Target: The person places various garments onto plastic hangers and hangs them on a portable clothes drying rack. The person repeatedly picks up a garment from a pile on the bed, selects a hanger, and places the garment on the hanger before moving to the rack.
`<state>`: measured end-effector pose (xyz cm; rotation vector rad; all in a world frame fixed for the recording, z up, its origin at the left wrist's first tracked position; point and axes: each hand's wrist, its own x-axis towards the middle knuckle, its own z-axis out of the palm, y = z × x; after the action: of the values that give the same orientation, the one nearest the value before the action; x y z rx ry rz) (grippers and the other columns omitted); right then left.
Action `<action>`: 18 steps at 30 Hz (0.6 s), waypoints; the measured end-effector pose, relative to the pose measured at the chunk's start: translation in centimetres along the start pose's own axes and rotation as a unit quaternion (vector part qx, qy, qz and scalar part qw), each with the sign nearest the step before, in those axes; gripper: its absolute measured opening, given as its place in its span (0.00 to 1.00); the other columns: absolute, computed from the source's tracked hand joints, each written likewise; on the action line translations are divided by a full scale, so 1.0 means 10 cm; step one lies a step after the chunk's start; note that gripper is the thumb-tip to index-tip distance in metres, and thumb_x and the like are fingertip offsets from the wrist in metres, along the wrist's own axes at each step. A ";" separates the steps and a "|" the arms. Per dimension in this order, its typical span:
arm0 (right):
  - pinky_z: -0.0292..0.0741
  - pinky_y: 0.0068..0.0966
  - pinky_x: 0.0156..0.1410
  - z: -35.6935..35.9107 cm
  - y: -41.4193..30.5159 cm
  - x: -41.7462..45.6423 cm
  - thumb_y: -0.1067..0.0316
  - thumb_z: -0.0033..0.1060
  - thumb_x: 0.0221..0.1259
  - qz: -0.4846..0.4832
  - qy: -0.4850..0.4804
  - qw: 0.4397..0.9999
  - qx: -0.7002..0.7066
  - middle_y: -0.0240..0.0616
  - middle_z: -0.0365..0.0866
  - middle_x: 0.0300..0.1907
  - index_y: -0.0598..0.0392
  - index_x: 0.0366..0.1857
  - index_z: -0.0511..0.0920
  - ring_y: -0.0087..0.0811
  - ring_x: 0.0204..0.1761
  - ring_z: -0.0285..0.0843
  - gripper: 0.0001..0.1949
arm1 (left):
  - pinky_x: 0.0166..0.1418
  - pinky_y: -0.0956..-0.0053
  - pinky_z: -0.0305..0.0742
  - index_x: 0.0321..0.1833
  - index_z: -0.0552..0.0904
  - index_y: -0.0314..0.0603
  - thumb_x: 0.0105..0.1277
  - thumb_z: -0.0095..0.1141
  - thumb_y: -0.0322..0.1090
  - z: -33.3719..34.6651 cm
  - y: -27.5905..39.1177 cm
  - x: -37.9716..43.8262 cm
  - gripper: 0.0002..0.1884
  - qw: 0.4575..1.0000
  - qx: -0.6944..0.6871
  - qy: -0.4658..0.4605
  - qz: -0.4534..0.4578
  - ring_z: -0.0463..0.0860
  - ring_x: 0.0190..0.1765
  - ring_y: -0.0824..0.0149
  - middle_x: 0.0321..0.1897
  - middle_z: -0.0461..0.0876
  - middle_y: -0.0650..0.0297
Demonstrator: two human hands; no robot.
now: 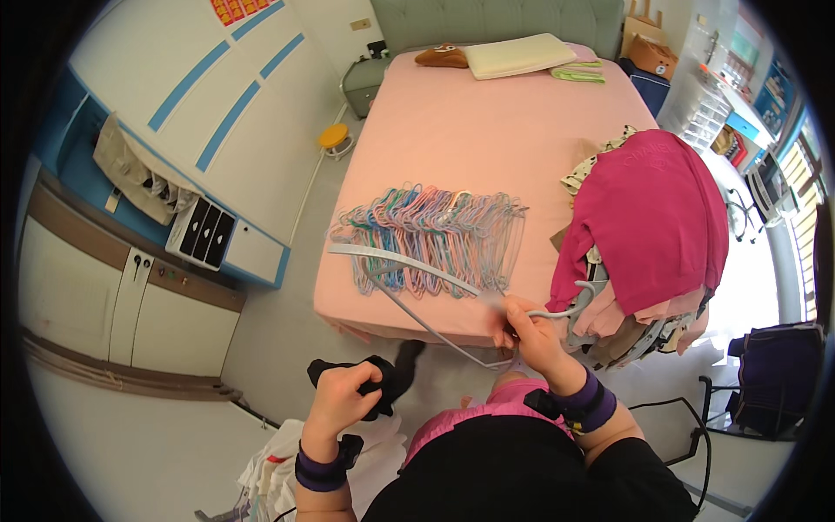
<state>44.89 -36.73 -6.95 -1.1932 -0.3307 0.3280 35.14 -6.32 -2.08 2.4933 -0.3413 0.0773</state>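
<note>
My right hand (530, 333) is closed on a grey plastic clothes hanger (417, 264), near the base of its hook; the hanger spans out to the left over the near edge of the bed. My left hand (347, 395), lower left, grips a piece of black clothing (388, 385) that hangs down beside the bed. Beyond the hanger, a dense row of thin coloured hangers (437, 238) lies on the pink bed sheet (483, 130). To the right, a magenta sweatshirt (659, 215) rests on top of a heap of clothes.
White garments on hangers (280, 466) are at the lower left. A wardrobe (215, 85) and a yellow-topped stool (334, 136) stand left of the bed. A black-framed chair or rack (708, 398) with dark purple fabric (776, 378) is at the right. A pillow (518, 55) lies at the headboard.
</note>
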 end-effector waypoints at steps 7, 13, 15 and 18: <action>0.60 0.16 0.31 0.11 -0.16 0.16 0.54 0.41 0.83 0.021 -0.081 0.996 0.039 0.29 0.78 0.25 0.57 0.41 0.83 0.15 0.25 0.63 0.21 | 0.32 0.70 0.75 0.34 0.79 0.40 0.49 0.66 0.24 -0.05 0.10 -0.25 0.10 0.995 0.037 0.035 -0.083 0.82 0.27 0.55 0.24 0.80 0.57; 0.61 0.15 0.31 0.11 -0.32 0.27 0.52 0.40 0.84 -0.003 -0.138 0.989 0.054 0.30 0.79 0.26 0.58 0.39 0.82 0.15 0.25 0.64 0.23 | 0.32 0.65 0.76 0.36 0.79 0.44 0.51 0.67 0.26 -0.04 0.24 -0.25 0.11 0.991 0.058 0.062 -0.108 0.84 0.30 0.53 0.27 0.83 0.58; 0.61 0.16 0.31 0.08 -0.30 0.31 0.51 0.39 0.84 -0.006 -0.144 0.986 0.078 0.30 0.78 0.26 0.58 0.38 0.82 0.15 0.25 0.64 0.23 | 0.33 0.65 0.77 0.37 0.80 0.44 0.51 0.66 0.26 0.00 0.30 -0.22 0.11 0.989 0.065 0.065 -0.114 0.84 0.30 0.53 0.28 0.84 0.58; 0.61 0.16 0.31 0.04 -0.29 0.37 0.50 0.37 0.84 -0.022 -0.157 0.982 0.100 0.30 0.77 0.25 0.58 0.37 0.81 0.16 0.25 0.65 0.24 | 0.35 0.70 0.78 0.40 0.83 0.38 0.54 0.66 0.24 0.09 0.34 -0.16 0.10 0.986 0.033 0.085 -0.142 0.85 0.29 0.59 0.29 0.85 0.56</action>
<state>48.24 -35.80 -3.84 -0.9348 -0.5839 0.5011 32.63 -9.15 -1.10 2.5511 0.0893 0.1874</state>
